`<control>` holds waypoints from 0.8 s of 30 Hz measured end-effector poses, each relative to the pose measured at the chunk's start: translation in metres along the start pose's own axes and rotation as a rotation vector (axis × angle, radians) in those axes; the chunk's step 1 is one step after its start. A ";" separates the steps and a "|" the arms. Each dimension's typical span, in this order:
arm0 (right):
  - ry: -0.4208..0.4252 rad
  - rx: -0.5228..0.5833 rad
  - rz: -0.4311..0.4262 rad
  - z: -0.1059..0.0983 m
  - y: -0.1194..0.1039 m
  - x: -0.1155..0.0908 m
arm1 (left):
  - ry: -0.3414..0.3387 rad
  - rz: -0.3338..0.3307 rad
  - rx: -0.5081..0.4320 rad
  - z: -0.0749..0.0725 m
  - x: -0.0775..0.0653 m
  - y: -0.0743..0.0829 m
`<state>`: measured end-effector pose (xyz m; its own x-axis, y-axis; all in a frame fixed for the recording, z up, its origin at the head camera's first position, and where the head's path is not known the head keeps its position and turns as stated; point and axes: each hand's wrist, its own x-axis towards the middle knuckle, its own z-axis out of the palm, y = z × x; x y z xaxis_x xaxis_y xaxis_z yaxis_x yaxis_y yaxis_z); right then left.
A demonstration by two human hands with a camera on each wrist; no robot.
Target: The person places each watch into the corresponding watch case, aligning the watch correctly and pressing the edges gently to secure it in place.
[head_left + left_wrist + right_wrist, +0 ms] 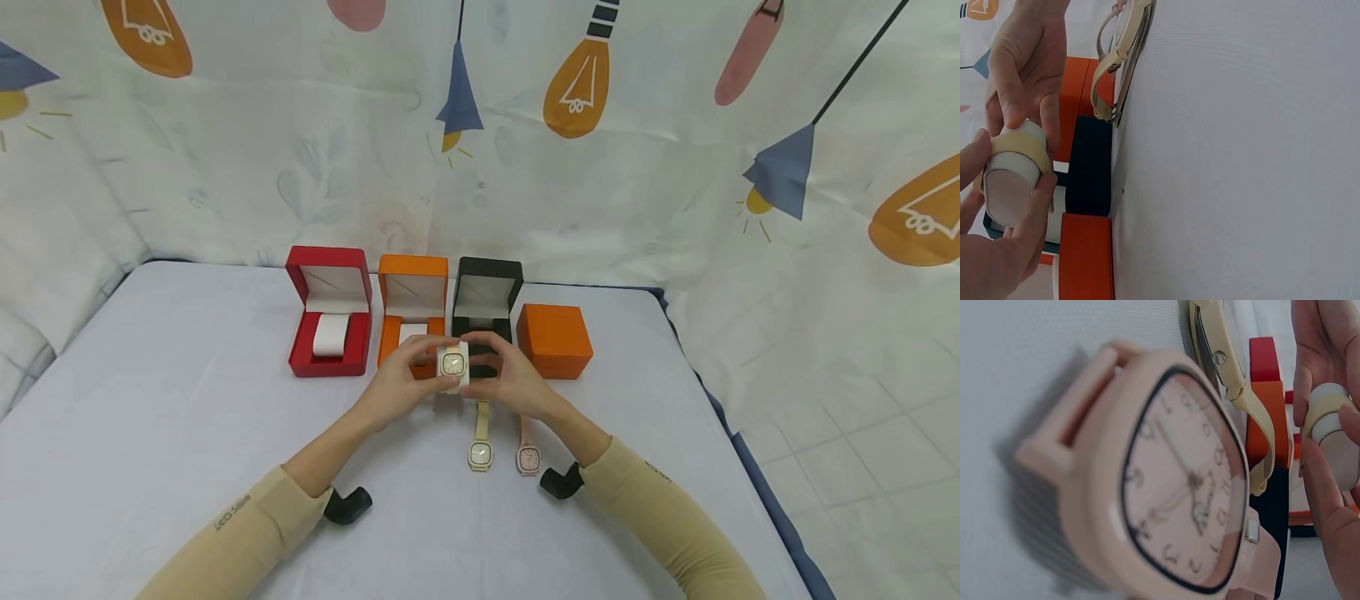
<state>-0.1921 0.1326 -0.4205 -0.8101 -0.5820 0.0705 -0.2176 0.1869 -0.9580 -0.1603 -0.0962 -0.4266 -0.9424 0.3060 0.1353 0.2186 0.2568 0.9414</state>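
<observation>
Between my two hands, in the head view, is a watch [453, 363] with a squarish light dial, its cream strap [1019, 145] wrapped round a white watch cushion [1005, 190]. My left hand [405, 372] grips it from the left, thumb low and fingers over the top. From the other side my right hand [517, 379] pinches it with thumb and fingertips. Below the hands a cream watch [480, 454] and a pink watch [528, 460] lie on the table. The pink watch's dial fills much of the right wrist view.
Along the back stand an open red box [298, 346] with a white cushion, an open orange box [414, 267], an open dark box [487, 268] partly behind my right hand, and a closed orange box [555, 342]. A white cloth [187, 417] covers the table; a printed curtain [360, 150] hangs behind.
</observation>
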 end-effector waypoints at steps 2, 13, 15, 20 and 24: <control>0.000 0.001 0.000 0.000 0.000 0.000 | 0.001 -0.002 0.000 0.000 0.000 0.000; -0.001 -0.145 0.016 -0.001 -0.001 0.003 | 0.001 -0.014 -0.019 0.001 0.001 0.000; 0.007 -0.167 0.017 -0.001 -0.002 0.002 | 0.002 -0.012 -0.018 0.002 0.002 0.000; 0.024 -0.160 0.010 -0.001 -0.002 0.002 | -0.001 -0.003 -0.021 0.003 0.004 0.000; 0.035 -0.144 0.009 0.000 -0.002 0.002 | 0.000 -0.011 -0.013 0.003 0.004 0.001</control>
<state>-0.1931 0.1314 -0.4189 -0.8303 -0.5523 0.0747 -0.2846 0.3050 -0.9088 -0.1633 -0.0921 -0.4262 -0.9448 0.3031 0.1246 0.2045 0.2480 0.9469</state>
